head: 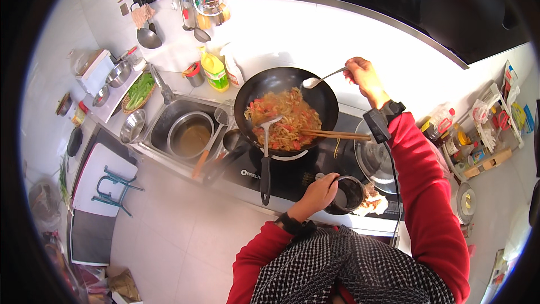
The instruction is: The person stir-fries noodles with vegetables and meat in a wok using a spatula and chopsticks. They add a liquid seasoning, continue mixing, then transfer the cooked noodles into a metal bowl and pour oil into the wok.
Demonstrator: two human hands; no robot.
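Observation:
My right hand (pixel 366 77) grips the handle of a metal spoon (pixel 333 74). White powder (pixel 311 82) fills its bowl, which hangs over the right inner wall of a black wok (pixel 270 81). Inside the wok lies a cooked mix of pale strips and red pieces (pixel 291 114). A spatula (pixel 265 152) with a black handle and a pair of wooden chopsticks (pixel 337 134) rest in the food and lean across the rim. My left hand (pixel 318 194) holds a dark round jar (pixel 346 194), tilted with its mouth visible, low over the cooktop's front edge.
A glass lid (pixel 373 156) lies right of the wok, beside a crumpled cloth (pixel 373 202). On the left, a sink (pixel 158 124) holds a steel bowl of cloudy water (pixel 190 135). A wooden-handled strainer (pixel 211 147) spans its edge. A yellow detergent bottle (pixel 214 71) stands behind.

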